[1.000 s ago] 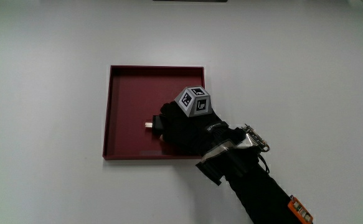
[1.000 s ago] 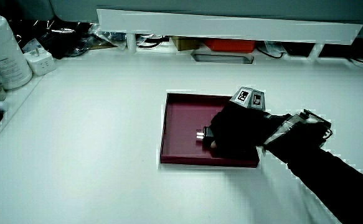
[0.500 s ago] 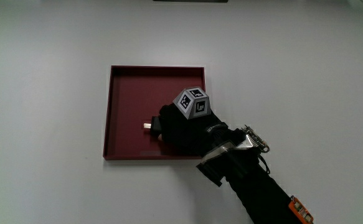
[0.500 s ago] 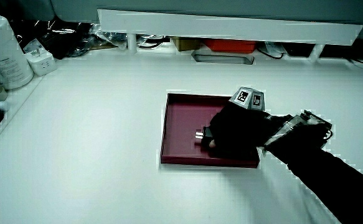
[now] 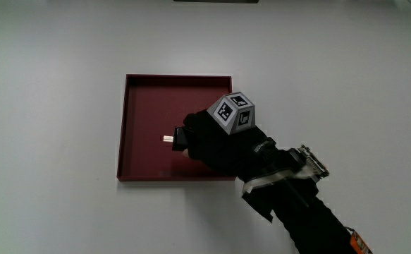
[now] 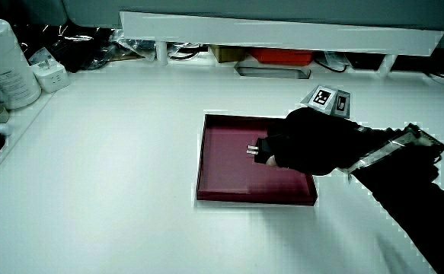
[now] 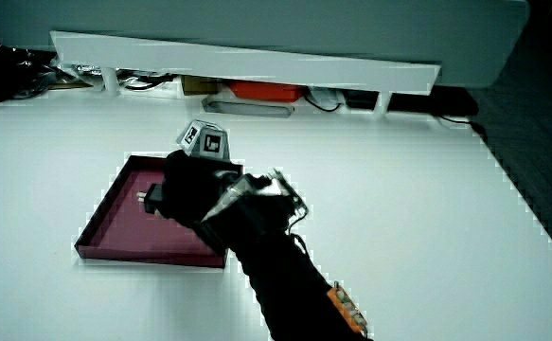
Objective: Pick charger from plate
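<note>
A square dark red plate (image 5: 123,127) lies flat on the white table, seen also in both side views (image 6: 200,164) (image 7: 100,223). The hand (image 5: 204,141) is over the part of the plate nearest the person, fingers curled around a small black charger (image 5: 178,137). Its metal prongs stick out of the fist toward the plate's middle (image 6: 253,150) (image 7: 149,198). In a side view the hand (image 6: 301,143) and charger hang a little above the plate floor. The patterned cube (image 5: 235,113) sits on the back of the glove. Most of the charger's body is hidden by the fingers.
A low white partition (image 6: 282,34) (image 7: 247,62) runs along the table's edge farthest from the person, with cables and a red item (image 6: 282,55) under it. A white cylindrical container (image 6: 4,65) and a white plug block (image 6: 50,74) stand at a table corner.
The hand, shut on the charger, has risen off the plate floor and drawn slightly back with the forearm. The plate stays where it was.
</note>
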`<state>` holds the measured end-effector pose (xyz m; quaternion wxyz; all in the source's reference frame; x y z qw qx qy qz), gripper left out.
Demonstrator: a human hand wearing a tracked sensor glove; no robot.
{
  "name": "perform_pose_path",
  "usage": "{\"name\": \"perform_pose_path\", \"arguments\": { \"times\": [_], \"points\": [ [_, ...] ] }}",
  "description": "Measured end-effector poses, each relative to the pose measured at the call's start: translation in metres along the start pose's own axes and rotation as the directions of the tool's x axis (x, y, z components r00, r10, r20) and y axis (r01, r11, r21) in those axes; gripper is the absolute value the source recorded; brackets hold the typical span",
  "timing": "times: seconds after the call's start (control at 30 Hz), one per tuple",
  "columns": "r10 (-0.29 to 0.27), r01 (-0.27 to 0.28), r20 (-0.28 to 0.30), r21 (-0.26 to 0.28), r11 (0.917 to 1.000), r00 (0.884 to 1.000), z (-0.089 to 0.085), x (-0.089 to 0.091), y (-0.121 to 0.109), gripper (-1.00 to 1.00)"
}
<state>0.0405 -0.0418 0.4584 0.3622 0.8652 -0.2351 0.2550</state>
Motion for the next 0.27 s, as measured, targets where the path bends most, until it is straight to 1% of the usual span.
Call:
{"name": "perform_pose_path", "arguments": {
  "times": [0.07, 0.1, 0.13, 0.2, 0.23, 0.27],
  "points": [
    [0.000, 0.000, 0.005, 0.007, 1.0000, 1.000, 0.004, 0.001, -0.005, 1.00],
    [-0.006, 0.006, 0.010, 0.024, 0.9997, 1.000, 0.008, -0.001, -0.011, 1.00],
    [0.012, -0.012, -0.004, 0.008, 0.9999, 1.000, 0.011, -0.002, -0.015, 1.00],
    [0.022, -0.022, -0.022, 0.002, 0.9998, 1.000, 0.014, 0.001, -0.021, 1.00],
    [0.039, -0.041, -0.060, -0.022, 0.9989, 0.997, 0.014, 0.003, -0.024, 1.00],
    [0.033, -0.035, -0.064, -0.023, 0.9991, 0.997, 0.017, 0.004, -0.029, 1.00]
  ]
}}
